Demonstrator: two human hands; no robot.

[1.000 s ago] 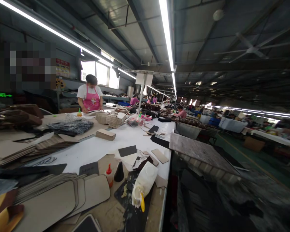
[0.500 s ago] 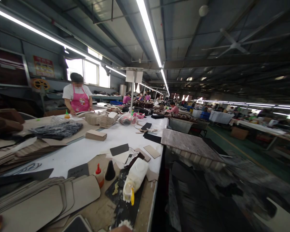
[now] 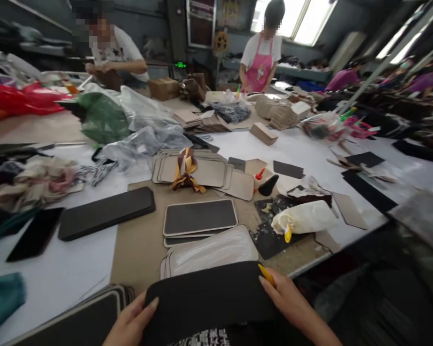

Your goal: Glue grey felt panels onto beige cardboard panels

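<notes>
Both my hands hold a flat black fabric-covered panel (image 3: 205,298) at the bottom of the head view, close to my body. My left hand (image 3: 128,324) grips its left edge with the thumb on top. My right hand (image 3: 286,298) grips its right edge and also has a yellow tool (image 3: 266,275) sticking out between the fingers. Just beyond the panel lies a glue-smeared grey board (image 3: 212,250), and behind it a small stack of dark boards with pale rims (image 3: 199,217).
A white glue bottle (image 3: 305,218) lies on its side on a black mat at the right. A long black pad (image 3: 106,218) lies left, stacked boards with a ribbon (image 3: 185,170) sit further back. Plastic bags (image 3: 137,120) and cloth pile at the left. Two people work across the table.
The view has swung from looking far down the hall to looking down and left at the table. My hands and the black panel have come into view.
</notes>
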